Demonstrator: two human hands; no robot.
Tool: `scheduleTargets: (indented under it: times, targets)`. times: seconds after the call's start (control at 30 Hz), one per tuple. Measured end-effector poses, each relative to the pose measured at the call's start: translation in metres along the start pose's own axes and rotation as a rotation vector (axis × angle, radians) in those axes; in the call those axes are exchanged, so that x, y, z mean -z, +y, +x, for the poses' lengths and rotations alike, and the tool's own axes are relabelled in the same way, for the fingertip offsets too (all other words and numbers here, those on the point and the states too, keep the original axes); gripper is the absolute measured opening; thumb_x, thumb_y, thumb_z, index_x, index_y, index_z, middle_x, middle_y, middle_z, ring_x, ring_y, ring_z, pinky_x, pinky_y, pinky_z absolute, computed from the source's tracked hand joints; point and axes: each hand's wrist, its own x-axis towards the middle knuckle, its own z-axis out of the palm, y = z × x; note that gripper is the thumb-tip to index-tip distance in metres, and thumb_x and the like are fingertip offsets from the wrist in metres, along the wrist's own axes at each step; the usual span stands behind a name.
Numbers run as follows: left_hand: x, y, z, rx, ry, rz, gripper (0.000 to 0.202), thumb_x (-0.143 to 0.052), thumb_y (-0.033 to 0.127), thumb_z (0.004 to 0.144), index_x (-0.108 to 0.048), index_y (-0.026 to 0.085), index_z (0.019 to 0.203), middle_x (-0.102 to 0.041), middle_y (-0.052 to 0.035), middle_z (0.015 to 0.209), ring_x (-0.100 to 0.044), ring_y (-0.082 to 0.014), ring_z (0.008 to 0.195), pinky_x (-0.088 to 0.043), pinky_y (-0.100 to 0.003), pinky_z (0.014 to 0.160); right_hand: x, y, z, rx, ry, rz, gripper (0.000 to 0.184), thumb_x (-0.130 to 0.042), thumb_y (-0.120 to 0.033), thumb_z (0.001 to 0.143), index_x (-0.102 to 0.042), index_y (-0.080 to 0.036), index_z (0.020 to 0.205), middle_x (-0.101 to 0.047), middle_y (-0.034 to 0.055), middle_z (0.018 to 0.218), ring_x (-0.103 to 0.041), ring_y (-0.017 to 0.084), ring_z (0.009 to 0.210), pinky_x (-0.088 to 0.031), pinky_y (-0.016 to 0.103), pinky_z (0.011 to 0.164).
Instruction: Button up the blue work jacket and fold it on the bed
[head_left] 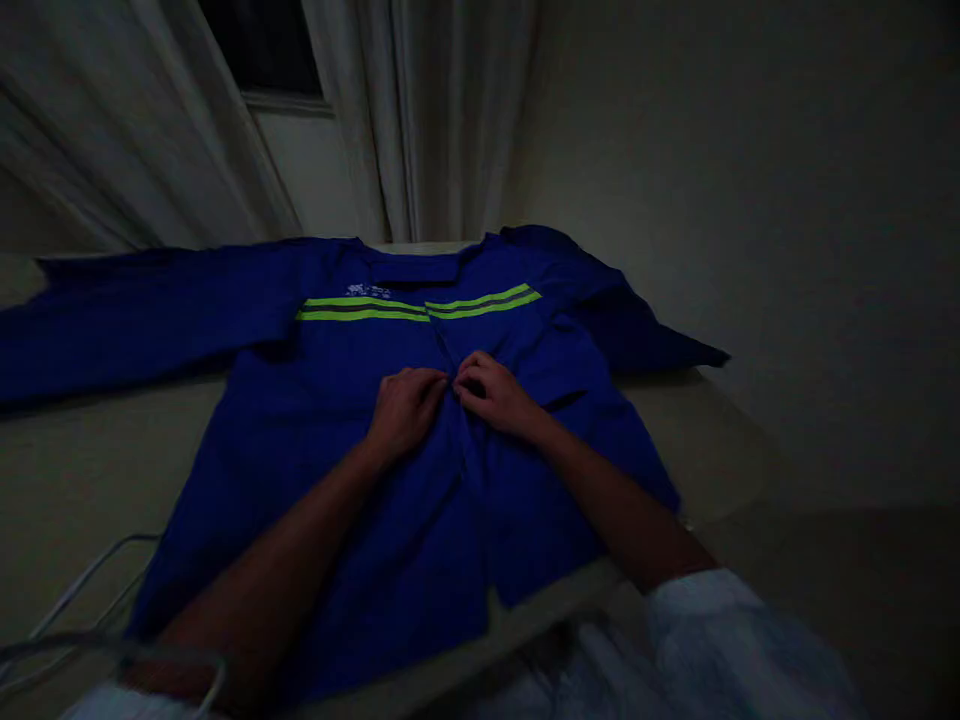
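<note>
A blue work jacket (337,440) with two bright yellow-green stripes (375,308) across the chest lies spread face up on a pale table (90,470). Both my hands meet at its front opening, just below the stripes. My left hand (405,408) has its fingers curled and pinches the left edge of the opening. My right hand (495,392) is closed on the right edge, fingertips touching the left hand's. What the fingertips hold beyond the fabric is too small to see. The jacket's sleeves stretch out to the left and to the far right.
Pale curtains (420,120) and a dark window (262,45) are behind the table. A bare wall (750,200) fills the right side. Thin wire shapes (82,600) lie at the near left. White cloth (720,640) sits at the near right edge.
</note>
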Motion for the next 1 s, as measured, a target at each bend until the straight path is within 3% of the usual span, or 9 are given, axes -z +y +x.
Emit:
scheduleTargets:
  times: [0.2, 0.4, 0.63, 1.0]
  targets:
    - [-0.002, 0.0044, 0.0032, 0.025, 0.038, -0.06, 0.028, -0.049, 0.033, 0.104, -0.074, 0.022, 0.11, -0.079, -0.007, 0.109, -0.07, -0.0266, 0.101, -0.048, -0.041, 0.093, 0.0, 0.0011, -0.0016, -0.037, 0.061, 0.017, 0.004, -0.068, -0.021, 0.094, -0.07, -0.019, 0.09, -0.062, 0.0046, 0.104, -0.062, 0.016, 0.091, -0.051, 0.03, 0.083]
    - [0.0015, 0.0068, 0.0049, 0.029, 0.022, -0.103, 0.029, -0.047, 0.033, 0.104, -0.073, 0.022, 0.111, -0.079, -0.0072, 0.103, -0.07, -0.0261, 0.094, -0.05, -0.039, 0.084, 0.003, 0.0025, -0.0022, -0.036, 0.103, 0.008, 0.003, -0.075, -0.022, 0.09, -0.076, -0.021, 0.092, -0.063, 0.0046, 0.105, -0.064, 0.018, 0.096, -0.053, 0.032, 0.085]
    - [-0.0015, 0.0048, 0.0034, 0.015, 0.054, -0.128, 0.028, -0.047, 0.032, 0.104, -0.071, 0.022, 0.114, -0.078, -0.0073, 0.107, -0.07, -0.0256, 0.098, -0.051, -0.039, 0.088, 0.0023, 0.0001, -0.0038, 0.001, 0.111, -0.014, 0.007, -0.077, -0.024, 0.089, -0.076, -0.022, 0.095, -0.062, 0.0054, 0.108, -0.063, 0.019, 0.097, -0.055, 0.035, 0.088]
    - [-0.0012, 0.005, 0.0015, -0.043, 0.082, -0.092, 0.029, -0.048, 0.031, 0.104, -0.075, 0.022, 0.109, -0.079, -0.008, 0.104, -0.071, -0.0251, 0.093, -0.052, -0.039, 0.086, 0.0008, -0.0031, -0.0014, 0.06, 0.047, -0.072, 0.007, -0.066, -0.017, 0.097, -0.072, -0.02, 0.096, -0.059, 0.0074, 0.11, -0.062, 0.02, 0.104, -0.053, 0.037, 0.095]
